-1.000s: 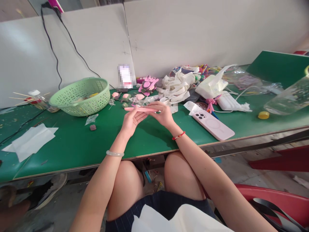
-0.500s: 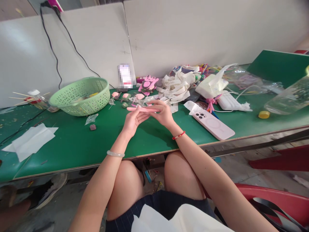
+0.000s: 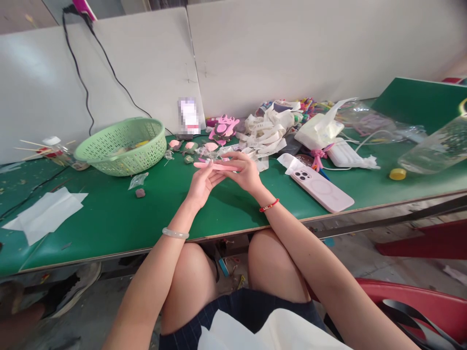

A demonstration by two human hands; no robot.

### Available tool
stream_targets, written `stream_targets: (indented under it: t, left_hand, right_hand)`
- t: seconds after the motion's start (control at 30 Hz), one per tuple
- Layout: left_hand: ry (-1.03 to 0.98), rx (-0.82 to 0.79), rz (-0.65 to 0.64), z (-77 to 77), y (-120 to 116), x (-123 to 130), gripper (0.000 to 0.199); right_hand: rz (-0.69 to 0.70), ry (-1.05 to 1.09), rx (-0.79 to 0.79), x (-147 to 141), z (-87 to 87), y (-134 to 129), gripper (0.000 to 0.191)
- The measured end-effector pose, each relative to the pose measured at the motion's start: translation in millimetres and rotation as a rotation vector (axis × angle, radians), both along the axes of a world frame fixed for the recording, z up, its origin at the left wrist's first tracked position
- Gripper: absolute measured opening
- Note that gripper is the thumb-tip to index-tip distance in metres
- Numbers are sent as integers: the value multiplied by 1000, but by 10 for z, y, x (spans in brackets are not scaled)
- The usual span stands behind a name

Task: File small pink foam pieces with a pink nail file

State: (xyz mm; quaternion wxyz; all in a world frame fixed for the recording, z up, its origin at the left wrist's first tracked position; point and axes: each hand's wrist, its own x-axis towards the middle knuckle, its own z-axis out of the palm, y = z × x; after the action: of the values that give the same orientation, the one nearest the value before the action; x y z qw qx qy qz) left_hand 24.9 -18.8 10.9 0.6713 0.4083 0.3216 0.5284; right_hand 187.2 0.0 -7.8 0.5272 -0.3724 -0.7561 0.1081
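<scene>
A flat pink strip, possibly soft clay, is held level above the green table, near its middle. My left hand pinches the strip, thumb on top and fingers underneath. On the other side, my right hand has its fingers closed on the strip's right end, with the fingertips of both hands close together. Just beyond the hands lie several small pink-and-grey lumps and a pink-and-black cut-out piece.
A green basket stands at the left, near white paper sheets. Tangled white strips are heaped behind my right hand. A pink phone, a tissue pack and a clear bottle sit on the right.
Both hands keep almost the same pose around the pink strip. The strip has shifted very slightly to the right; the table's other things stay where they were.
</scene>
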Motion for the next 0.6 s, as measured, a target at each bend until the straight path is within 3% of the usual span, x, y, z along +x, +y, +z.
stream_targets:
  t: [0.23,0.4,0.6]
  left_hand:
    - [51,52,26,-27,-5,10,32]
    - [38,40,114,-32,26,-32,36]
    - [9,101,163,-34,67,-92,40]
  right_hand:
    - [16,-3,0,-1,-8,21,31]
    - [36,54,8,1,-2,23,50]
    - [44,209,-232,-12,46,-32,50]
